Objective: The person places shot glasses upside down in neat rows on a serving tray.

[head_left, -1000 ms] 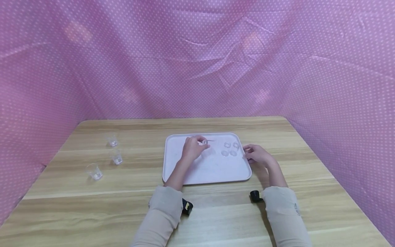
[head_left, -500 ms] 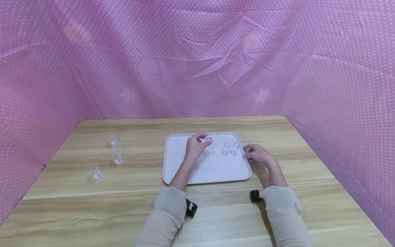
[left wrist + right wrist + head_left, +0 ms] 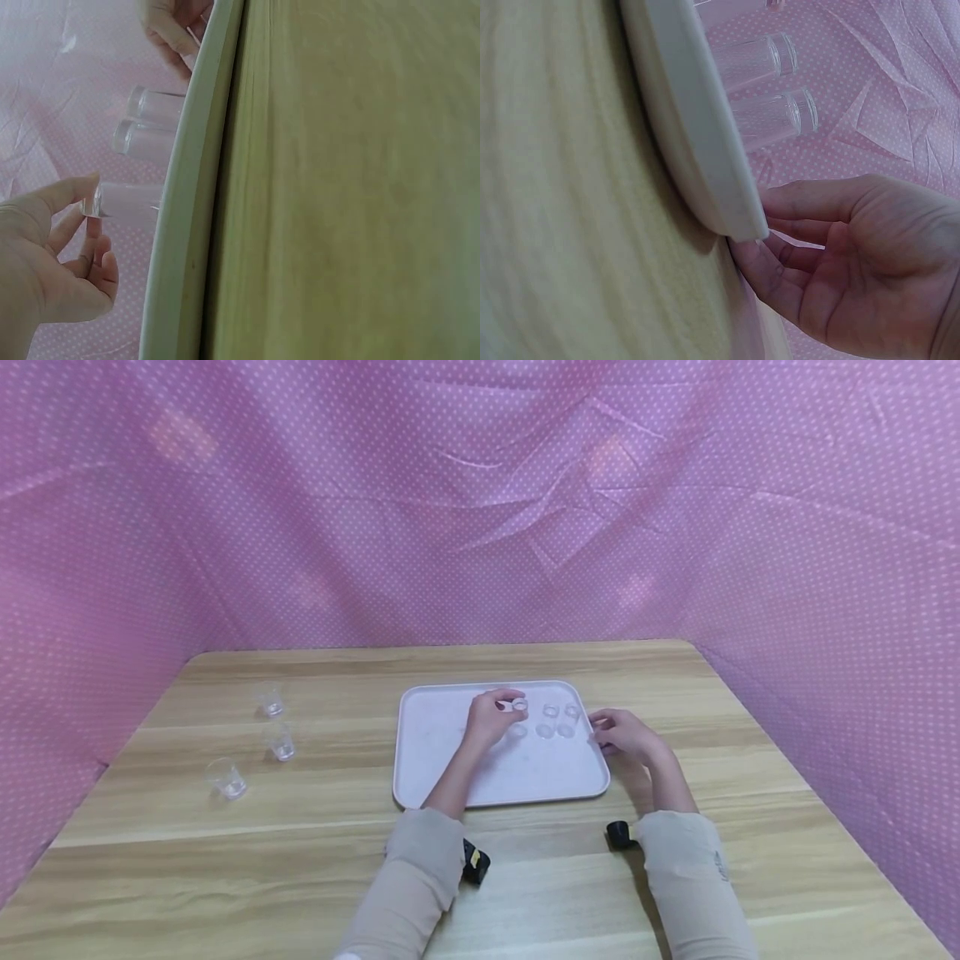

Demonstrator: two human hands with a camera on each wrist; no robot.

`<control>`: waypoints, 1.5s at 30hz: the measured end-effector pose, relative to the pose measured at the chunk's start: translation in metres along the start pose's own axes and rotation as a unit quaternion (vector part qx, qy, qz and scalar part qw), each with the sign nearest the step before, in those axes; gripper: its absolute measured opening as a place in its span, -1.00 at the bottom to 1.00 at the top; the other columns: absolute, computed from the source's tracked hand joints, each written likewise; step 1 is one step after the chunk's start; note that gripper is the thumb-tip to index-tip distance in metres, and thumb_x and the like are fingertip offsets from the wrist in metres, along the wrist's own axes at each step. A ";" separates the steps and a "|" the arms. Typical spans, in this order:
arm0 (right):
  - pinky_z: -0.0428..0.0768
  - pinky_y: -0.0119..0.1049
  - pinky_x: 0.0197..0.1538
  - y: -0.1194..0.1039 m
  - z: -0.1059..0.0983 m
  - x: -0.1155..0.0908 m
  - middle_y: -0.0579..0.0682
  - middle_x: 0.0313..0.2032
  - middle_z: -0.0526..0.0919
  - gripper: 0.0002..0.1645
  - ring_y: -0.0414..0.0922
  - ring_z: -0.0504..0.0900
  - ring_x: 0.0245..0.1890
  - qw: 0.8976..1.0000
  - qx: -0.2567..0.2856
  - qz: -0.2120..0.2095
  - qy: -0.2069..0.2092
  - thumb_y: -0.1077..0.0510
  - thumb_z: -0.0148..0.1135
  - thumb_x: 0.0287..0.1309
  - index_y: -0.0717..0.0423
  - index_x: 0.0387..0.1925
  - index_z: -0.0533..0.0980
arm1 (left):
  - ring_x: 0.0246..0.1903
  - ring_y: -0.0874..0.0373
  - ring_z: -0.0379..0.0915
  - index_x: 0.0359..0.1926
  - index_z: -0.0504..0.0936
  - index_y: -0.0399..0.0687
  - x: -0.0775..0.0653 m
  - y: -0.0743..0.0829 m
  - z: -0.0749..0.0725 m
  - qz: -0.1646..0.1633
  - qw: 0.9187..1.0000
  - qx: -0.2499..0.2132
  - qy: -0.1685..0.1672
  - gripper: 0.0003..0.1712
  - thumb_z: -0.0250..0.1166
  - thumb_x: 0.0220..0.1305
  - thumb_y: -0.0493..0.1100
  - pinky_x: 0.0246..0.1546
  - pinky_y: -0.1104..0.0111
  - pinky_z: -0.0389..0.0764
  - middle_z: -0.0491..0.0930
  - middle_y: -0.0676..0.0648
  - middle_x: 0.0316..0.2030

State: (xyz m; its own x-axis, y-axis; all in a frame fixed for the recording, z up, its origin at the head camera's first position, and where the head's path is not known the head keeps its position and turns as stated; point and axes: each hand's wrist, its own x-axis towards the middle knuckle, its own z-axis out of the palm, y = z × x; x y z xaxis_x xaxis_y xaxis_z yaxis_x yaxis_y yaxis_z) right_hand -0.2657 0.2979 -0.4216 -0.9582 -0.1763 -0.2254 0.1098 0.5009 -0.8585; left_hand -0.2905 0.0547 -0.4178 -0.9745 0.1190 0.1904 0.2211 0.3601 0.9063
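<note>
Nearest, the left sleeve (image 3: pixel 408 881) and right sleeve (image 3: pixel 690 877) reach in over the wooden counter (image 3: pixel 187 881), rolled back so that the hands are bare; a black device (image 3: pixel 476 864) shows by the left cuff, a second black device (image 3: pixel 618 835) by the right. Farther on, at the left, three upright clear cups (image 3: pixel 231 787) stand well apart from the white tray (image 3: pixel 517 781). The right hand (image 3: pixel 627 737) is at the tray's right side, probably to steady it; its fingers curl in around the edge, only a narrow gap between them, with the rim in it. Above the tray's far half, the left hand (image 3: pixel 489 722) holds a clear cup (image 3: pixel 124 202) mouth down, likely by its thick base because that end points up and is easy to pinch. Thumb and fingertip are parted just the base's width; the other fingers curl loosely below. Whether its rim touches the tray I cannot tell. Just right of it, two inverted cups (image 3: pixel 551 712) stand side by side, seemingly spaced as a row. Pink dotted cloth (image 3: pixel 480 552) hangs beyond.
</note>
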 end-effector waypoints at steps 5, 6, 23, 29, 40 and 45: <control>0.59 -0.22 -0.21 -0.001 0.000 -0.001 0.26 -0.21 0.46 -0.49 -0.08 0.55 -0.35 1.000 -0.002 0.003 0.005 0.40 0.02 0.13 0.51 0.13 0.24 | -0.20 -0.05 0.46 -0.20 0.68 -0.17 0.001 -0.001 0.004 0.004 1.000 0.006 -0.011 -0.69 0.41 -0.08 -0.31 -0.19 0.31 0.43 0.64 -0.08 -0.24; 0.59 -0.23 -0.21 -0.001 0.000 -0.001 0.26 -0.20 0.46 -0.49 -0.08 0.55 -0.35 1.000 -0.003 0.004 0.005 0.40 0.02 0.13 0.51 0.13 0.24 | -0.20 -0.05 0.46 -0.21 0.68 -0.17 0.001 0.000 0.005 0.006 1.000 0.007 -0.013 -0.69 0.41 -0.08 -0.31 -0.19 0.31 0.43 0.64 -0.09 -0.24; 0.58 -0.21 -0.20 0.001 0.000 0.003 0.29 -0.19 0.47 -0.50 -0.06 0.55 -0.33 1.000 -0.007 -0.001 0.005 0.41 0.02 0.12 0.51 0.13 0.26 | -0.20 0.03 0.42 -0.19 0.69 -0.10 0.003 0.000 0.011 -0.001 0.999 0.034 -0.026 -0.69 0.41 -0.06 -0.27 -0.20 0.32 0.39 0.64 -0.03 -0.24; 0.58 -0.22 -0.21 0.000 0.000 0.001 0.28 -0.20 0.48 -0.50 -0.08 0.55 -0.35 1.000 -0.008 0.000 0.007 0.41 0.02 0.12 0.51 0.13 0.26 | -0.16 0.01 0.42 -0.11 0.65 -0.09 0.002 0.001 0.008 -0.002 0.999 0.036 -0.039 -0.61 0.42 -0.06 -0.25 -0.13 0.27 0.39 0.62 -0.06 -0.19; 0.57 -0.22 -0.18 -0.001 0.000 0.001 0.32 -0.13 0.45 -0.47 -0.04 0.54 -0.29 1.000 -0.015 0.001 0.001 0.39 0.03 0.15 0.50 0.16 0.23 | -0.09 -0.05 0.41 -0.05 0.61 -0.11 -0.001 0.009 -0.021 0.016 0.998 0.047 -0.046 -0.57 0.42 -0.04 -0.23 -0.08 0.21 0.42 0.59 -0.13 -0.13; 0.58 -0.22 -0.19 -0.002 0.001 -0.001 0.33 -0.13 0.45 -0.46 -0.05 0.54 -0.29 1.000 -0.014 -0.003 -0.002 0.40 0.04 0.14 0.52 0.16 0.22 | -0.06 -0.09 0.40 -0.04 0.60 -0.14 -0.005 0.013 -0.041 0.024 0.998 0.046 -0.031 -0.56 0.42 -0.04 -0.26 -0.08 0.19 0.43 0.58 -0.15 -0.10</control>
State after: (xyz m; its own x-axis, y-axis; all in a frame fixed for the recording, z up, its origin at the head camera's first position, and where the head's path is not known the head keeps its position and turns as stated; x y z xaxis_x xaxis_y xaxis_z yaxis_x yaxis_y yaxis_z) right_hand -0.2647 0.2965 -0.4199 -0.9578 -0.1832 -0.2215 0.0957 0.5232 -0.8468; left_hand -0.2842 0.0209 -0.3913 -0.9591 0.1941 0.2060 0.2724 0.4361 0.8577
